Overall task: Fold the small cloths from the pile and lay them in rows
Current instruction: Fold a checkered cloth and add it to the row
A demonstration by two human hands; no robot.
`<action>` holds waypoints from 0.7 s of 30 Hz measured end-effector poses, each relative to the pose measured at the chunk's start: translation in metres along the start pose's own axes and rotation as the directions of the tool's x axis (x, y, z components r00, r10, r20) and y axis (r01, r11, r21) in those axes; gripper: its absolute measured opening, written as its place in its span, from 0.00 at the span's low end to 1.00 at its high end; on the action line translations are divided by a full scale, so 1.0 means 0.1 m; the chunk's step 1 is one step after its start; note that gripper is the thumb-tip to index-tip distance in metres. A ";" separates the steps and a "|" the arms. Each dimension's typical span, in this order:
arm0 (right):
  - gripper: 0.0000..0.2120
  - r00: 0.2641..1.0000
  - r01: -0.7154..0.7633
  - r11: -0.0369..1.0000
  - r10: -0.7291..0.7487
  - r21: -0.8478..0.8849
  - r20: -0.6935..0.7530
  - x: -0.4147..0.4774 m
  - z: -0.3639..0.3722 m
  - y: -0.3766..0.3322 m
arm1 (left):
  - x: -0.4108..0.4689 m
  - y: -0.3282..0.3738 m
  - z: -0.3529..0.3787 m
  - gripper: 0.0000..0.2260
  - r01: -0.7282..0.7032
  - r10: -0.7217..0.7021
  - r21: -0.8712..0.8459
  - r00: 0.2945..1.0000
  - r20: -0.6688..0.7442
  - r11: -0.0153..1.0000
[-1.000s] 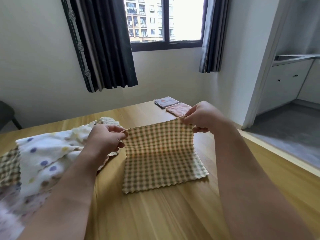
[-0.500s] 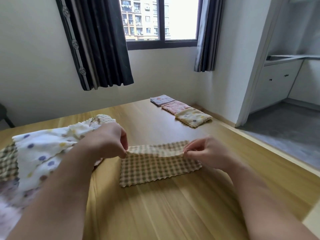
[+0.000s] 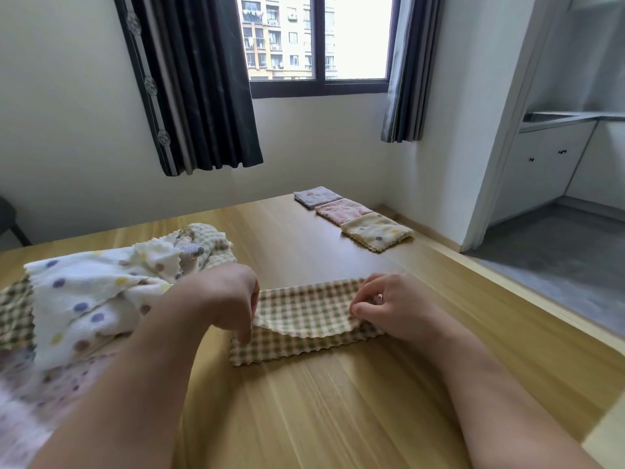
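I see the cloth (image 3: pixel 304 319) on the table (image 3: pixel 321 407), folded over, long axis left-right, free edges toward me. Left hand (image 3: pixel 225 299) and right hand (image 3: pixel 389 308) each pinch one end of its top flap. Pile (image 3: pixel 94 299) at left, row (image 3: pixel 351 213) of three folded ones far right.

Light wooden worktop (image 3: pixel 304 418) before me. On it: at centre, a checked cloth (image 3: pixel 304 319), its far half folded over the near half; to my left, a loose pile of cloths (image 3: pixel 94 299); at far right, a row of three folded cloths, lilac cloth (image 3: pixel 317 197), pink cloth (image 3: pixel 342 211), cream dotted cloth (image 3: pixel 376 230), each just beside the next.
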State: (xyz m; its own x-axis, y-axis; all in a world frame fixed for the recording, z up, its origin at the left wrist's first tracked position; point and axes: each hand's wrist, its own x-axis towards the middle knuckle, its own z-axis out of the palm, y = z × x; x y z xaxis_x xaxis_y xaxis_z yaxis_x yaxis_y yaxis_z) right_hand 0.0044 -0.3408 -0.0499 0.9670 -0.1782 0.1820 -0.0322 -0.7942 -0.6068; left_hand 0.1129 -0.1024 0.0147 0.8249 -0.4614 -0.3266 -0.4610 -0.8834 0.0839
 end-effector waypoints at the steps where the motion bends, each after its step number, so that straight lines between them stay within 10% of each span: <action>1: 0.04 1.000 0.000 1.000 0.000 -0.004 0.005 0.00 0.01 0.00 | 0.01 0.01 0.01 0.16 0.000 0.000 0.009 1.000 0.010 1.000; 21: 0.07 1.000 0.025 0.999 -0.025 0.030 -0.002 -0.05 0.00 -0.08 | 0.02 0.05 0.00 0.09 0.004 -0.006 0.061 0.999 0.045 0.998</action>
State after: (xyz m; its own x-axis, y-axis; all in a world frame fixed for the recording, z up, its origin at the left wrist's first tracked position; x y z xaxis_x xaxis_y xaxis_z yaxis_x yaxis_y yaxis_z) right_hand -0.0006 -0.3331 -0.0459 0.9671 -0.1592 0.1983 -0.0004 -0.7808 -0.6248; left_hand 0.1120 -0.1071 0.0144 0.8122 -0.4516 -0.3692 -0.4771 -0.8785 0.0249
